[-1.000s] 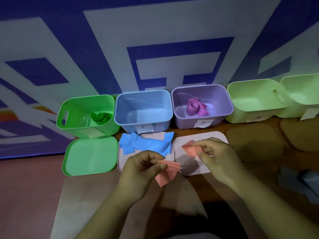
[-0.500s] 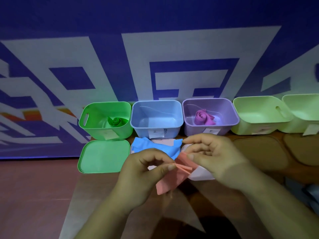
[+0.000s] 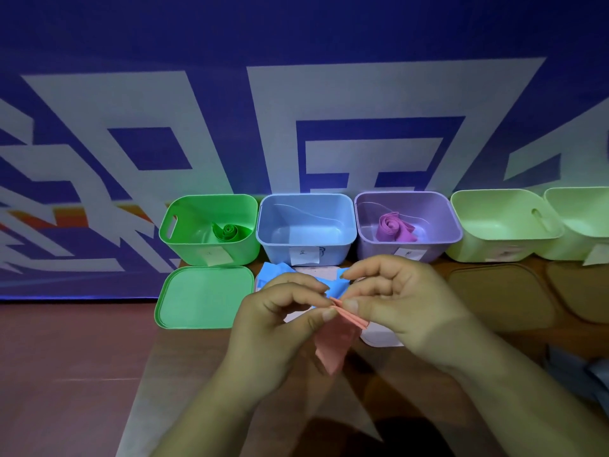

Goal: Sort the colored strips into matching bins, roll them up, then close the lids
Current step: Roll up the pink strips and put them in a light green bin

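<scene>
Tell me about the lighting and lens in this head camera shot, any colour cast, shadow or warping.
Head view: dim, with a blue-violet cast; the brown lid at right sinks into shadow; the wide lens tilts the pale green bin outward; left hand, right hand and pink strip look fairly sharp; the blue bin's label is too soft to read.

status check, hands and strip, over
Left hand and right hand pinch pink strip. Blue strip unrolled before empty blue bin. Nothing in the way.
</scene>
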The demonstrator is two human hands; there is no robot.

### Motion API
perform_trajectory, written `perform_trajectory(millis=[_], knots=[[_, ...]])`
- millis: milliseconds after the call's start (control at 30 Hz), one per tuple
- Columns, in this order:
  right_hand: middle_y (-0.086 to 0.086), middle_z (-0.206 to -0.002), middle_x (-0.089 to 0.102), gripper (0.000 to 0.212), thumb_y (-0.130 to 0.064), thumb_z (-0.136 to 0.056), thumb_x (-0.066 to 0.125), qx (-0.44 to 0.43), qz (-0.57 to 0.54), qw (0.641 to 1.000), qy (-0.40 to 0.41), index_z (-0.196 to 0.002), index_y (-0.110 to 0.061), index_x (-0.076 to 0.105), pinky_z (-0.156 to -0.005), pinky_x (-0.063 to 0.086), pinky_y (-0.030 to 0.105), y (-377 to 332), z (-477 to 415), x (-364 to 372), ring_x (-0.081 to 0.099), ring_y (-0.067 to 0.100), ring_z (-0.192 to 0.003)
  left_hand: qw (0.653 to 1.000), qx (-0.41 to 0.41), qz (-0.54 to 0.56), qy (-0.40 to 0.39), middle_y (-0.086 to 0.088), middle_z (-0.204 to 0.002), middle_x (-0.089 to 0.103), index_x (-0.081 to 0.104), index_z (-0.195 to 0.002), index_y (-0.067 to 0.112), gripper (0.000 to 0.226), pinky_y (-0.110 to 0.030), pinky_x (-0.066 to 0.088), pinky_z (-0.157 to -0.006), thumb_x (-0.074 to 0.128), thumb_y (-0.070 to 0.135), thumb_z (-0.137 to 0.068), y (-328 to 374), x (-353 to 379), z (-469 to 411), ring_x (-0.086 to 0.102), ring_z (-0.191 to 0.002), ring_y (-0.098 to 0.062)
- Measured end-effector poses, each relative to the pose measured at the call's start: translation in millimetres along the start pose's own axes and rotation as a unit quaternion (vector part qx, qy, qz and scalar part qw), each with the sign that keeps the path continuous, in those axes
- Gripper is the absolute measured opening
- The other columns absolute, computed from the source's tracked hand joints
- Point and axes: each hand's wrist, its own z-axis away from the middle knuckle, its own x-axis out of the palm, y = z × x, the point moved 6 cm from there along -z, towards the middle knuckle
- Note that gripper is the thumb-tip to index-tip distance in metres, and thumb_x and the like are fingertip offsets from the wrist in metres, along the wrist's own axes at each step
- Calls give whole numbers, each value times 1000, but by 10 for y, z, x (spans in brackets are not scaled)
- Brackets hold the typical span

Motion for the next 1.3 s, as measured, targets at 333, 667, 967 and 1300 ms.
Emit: perform_trajectory(millis=[333, 667, 967, 1300], knots=[[8, -85, 77, 25, 2, -82, 72, 2, -23, 1000, 2, -93, -21, 69, -84, 56, 33, 29, -23, -30, 74, 20, -81, 998, -47, 42, 30, -1, -76, 73, 73, -78, 21, 14, -27, 54, -71, 81, 12, -72, -32, 78, -30, 68, -72, -18], [-4, -89, 76, 40, 1, -72, 83, -71, 34, 997, 20, -87, -35, 73, -77, 56, 24, 5, -17, -11, 70, 11, -82, 989, -96, 76, 86, -4, -78, 75, 76, -81, 23, 20, -26, 55, -72, 80, 4, -75, -82, 14, -41, 69, -73, -17], [-3, -76, 73, 31, 3, -78, 76, -53, -27, 997, 57, -74, -28, 76, -69, 52, 17, 7, -43, 95, 67, 6, -71, 989, -79, 111, 59, -4, -74, 68, 71, -84, 22, 19, -30, 55, -69, 73, 6, -74, 4, -90, -28, 63, -72, -22], [2, -60, 65, 24, 2, -80, 72, 3, -63, 996, 60, -69, -19, 74, -61, 45, 29, -15, -45, 274, 53, 12, -55, 1000, -29, -1, 2, -1, -80, 74, 75, -83, 21, 16, -24, 52, -73, 74, 7, -77, 135, -300, 28, 69, -76, -17]])
